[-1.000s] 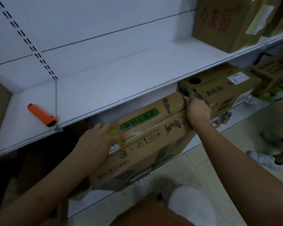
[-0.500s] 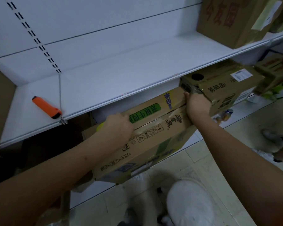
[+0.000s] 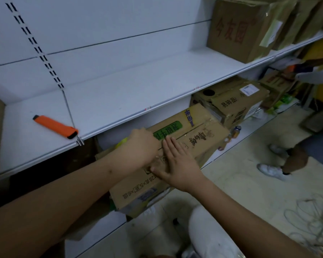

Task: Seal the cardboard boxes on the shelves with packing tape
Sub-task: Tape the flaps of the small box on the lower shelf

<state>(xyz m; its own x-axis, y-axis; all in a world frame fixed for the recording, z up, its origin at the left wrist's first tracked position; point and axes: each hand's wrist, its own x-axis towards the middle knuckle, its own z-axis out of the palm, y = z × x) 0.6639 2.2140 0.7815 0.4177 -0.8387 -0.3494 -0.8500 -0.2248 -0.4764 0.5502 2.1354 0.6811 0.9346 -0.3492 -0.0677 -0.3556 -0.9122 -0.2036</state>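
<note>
The box (image 3: 177, 155) sits on the bottom shelf (image 3: 250, 131), its near end sticking out past the shelf edge toward the person and its far end tucked under the shelf above. Its long axis runs from lower left to upper right across the view, and the top seam between the two flaps follows that same line. The print on top reads upside down from here.

The right hand (image 3: 175, 162) lies flat on the seam, fingers straight and together, pressing down — open, gripping nothing. The left hand (image 3: 140, 148) rests on the box's left top edge with its fingers curled over something, possibly a yellow-green thing (image 3: 123, 141) that peeks out beside it; I cannot tell what it is, or whether the hand truly holds it.

The box looks like stiff printed cardboard, probably a full case of small cartons, so fairly heavy and not likely to slide under a pressing palm. The flaps may give at the middle, where nothing backs them. To shift it, take it by the two long side edges or under the overhanging end — not by the flaps.

An orange cutter (image 3: 54, 126) lies on the shelf above, well apart.
</note>
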